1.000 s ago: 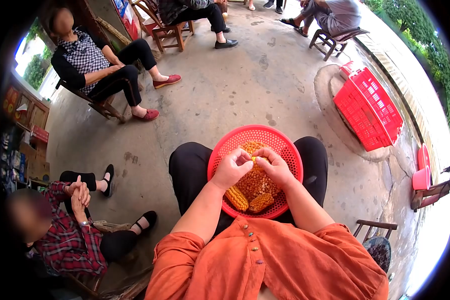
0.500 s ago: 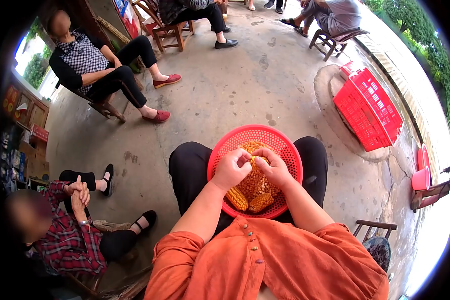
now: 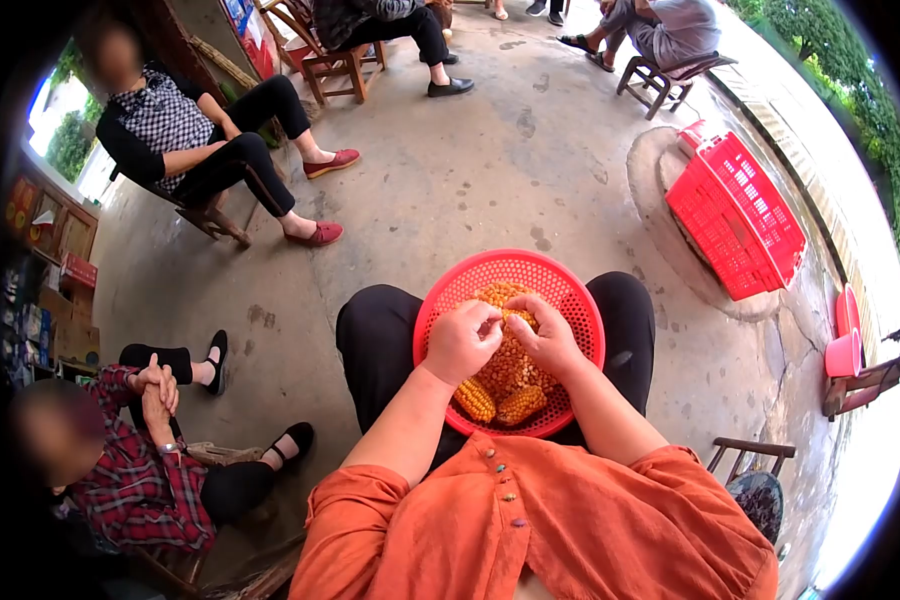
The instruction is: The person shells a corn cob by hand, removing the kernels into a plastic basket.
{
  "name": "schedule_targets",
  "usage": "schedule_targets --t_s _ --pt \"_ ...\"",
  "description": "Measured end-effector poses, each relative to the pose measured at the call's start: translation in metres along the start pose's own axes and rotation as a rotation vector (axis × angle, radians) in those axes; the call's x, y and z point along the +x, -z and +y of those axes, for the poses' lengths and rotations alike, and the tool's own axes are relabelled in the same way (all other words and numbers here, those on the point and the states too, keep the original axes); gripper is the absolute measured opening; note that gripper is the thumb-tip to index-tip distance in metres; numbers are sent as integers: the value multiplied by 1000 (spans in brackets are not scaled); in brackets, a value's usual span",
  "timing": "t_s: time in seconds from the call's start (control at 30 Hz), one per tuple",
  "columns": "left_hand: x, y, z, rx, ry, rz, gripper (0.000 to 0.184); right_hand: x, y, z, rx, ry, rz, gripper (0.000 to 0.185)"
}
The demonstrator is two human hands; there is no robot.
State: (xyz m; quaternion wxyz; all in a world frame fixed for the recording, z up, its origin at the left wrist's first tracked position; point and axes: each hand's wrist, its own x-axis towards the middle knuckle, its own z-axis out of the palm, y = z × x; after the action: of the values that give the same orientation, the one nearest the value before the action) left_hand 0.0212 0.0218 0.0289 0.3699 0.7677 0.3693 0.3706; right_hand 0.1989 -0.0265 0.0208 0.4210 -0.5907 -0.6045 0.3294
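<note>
A red perforated basket point(image 3: 440, 285) rests on my lap between my knees. Loose yellow corn kernels point(image 3: 510, 365) lie in it, with two ears of corn near its close edge: one on the left point(image 3: 474, 399) and a shorter one point(image 3: 520, 405) beside it. Above the kernels, my left hand point(image 3: 463, 343) and my right hand point(image 3: 546, 338) meet on another ear of corn point(image 3: 519, 318), fingers curled and thumbs nearly touching. Most of that ear is hidden by my fingers.
Two people sit on the left, one in a checked top point(image 3: 175, 125), one in a plaid shirt point(image 3: 135, 480). Others sit on chairs at the back. A large red crate point(image 3: 738, 220) stands to the right, with a pink tub point(image 3: 843, 356) and a small chair point(image 3: 755, 490).
My thumbs and fingers have shifted slightly on the ear of corn. The basket and the two other ears look almost the same.
</note>
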Motion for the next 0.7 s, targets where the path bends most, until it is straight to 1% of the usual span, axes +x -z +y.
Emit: schedule_targets --t_s 0.07,0.2,0.43,0.5,0.53,0.57,0.6,0.63,0.67,0.7 --pt "0 -3 1 221 -154 67 13 -1 0 0 -19 11 9 27" --pt "-2 -7 1 254 -171 99 13 -2 -3 0 -66 42 38 28" --pt "-2 -7 4 225 -111 133 12 -3 -3 -9 -88 61 19 28" --pt "-2 -8 3 219 -102 145 12 -3 -2 -14 -16 7 -8 27" --pt "-3 -8 2 173 -49 150 11 -2 -4 -9 -16 8 -7 27" --pt "-2 -8 1 127 4 154 10 -1 -6 0 61 -18 -2 26" --pt "-2 -9 -3 127 3 153 10 0 -7 6 139 -45 4 24" --pt "-2 -9 -9 -7 121 165 7 0 -3 4 139 -45 6 24" --pt "-2 -10 -15 -142 239 175 7 1 2 2 489 -310 -22 24" --pt "-1 -11 -24 -295 253 181 5 3 6 -1 839 -576 -50 23"
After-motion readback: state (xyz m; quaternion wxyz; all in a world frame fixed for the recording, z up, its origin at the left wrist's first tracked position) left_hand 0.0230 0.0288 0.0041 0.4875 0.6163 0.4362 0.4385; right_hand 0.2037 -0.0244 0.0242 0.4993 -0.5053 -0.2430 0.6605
